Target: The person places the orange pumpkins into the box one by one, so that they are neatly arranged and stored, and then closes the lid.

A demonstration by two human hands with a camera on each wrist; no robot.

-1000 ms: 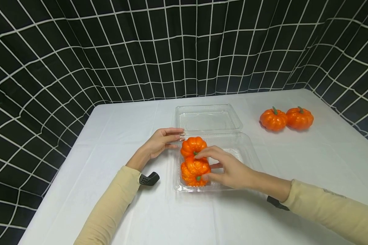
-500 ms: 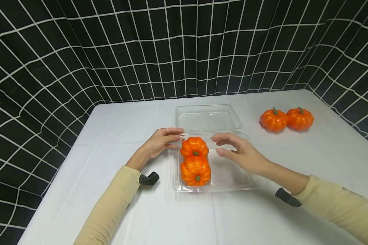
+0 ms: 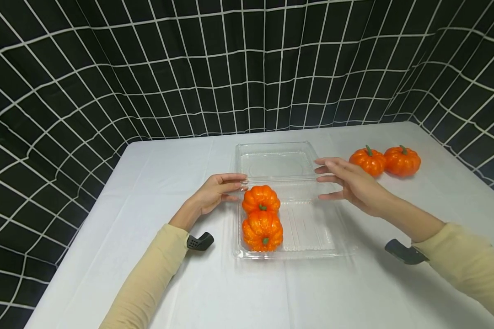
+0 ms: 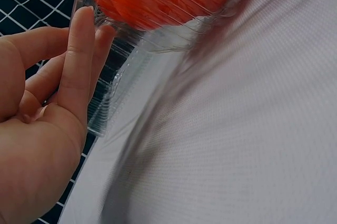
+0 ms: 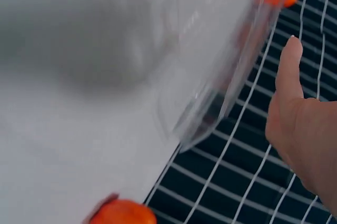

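A clear plastic clamshell container (image 3: 308, 233) lies spread out on the white table, its lid (image 3: 277, 160) folded back behind the base. Two orange toy pumpkins stand one behind the other along its left side: a rear pumpkin (image 3: 261, 199) and a front pumpkin (image 3: 262, 232). At the left rim, by the hinge, my left hand (image 3: 214, 192) pinches the plastic between thumb and fingers; the left wrist view shows its thumb (image 4: 79, 60) against the edge. My right hand (image 3: 354, 185) is spread and holds nothing. It hovers by the container's right rear corner, partly covering another pumpkin (image 3: 368, 161).
A further orange pumpkin (image 3: 402, 161) touches the partly covered one at the back right of the table (image 3: 181, 155). A black cloth with a white grid (image 3: 214, 73) hangs behind and at both sides. Each wrist carries a dark camera mount.
My right hand has let go of the front pumpkin and moved right and back, away from it, with its fingers spreading. My left hand has stayed at the rim.
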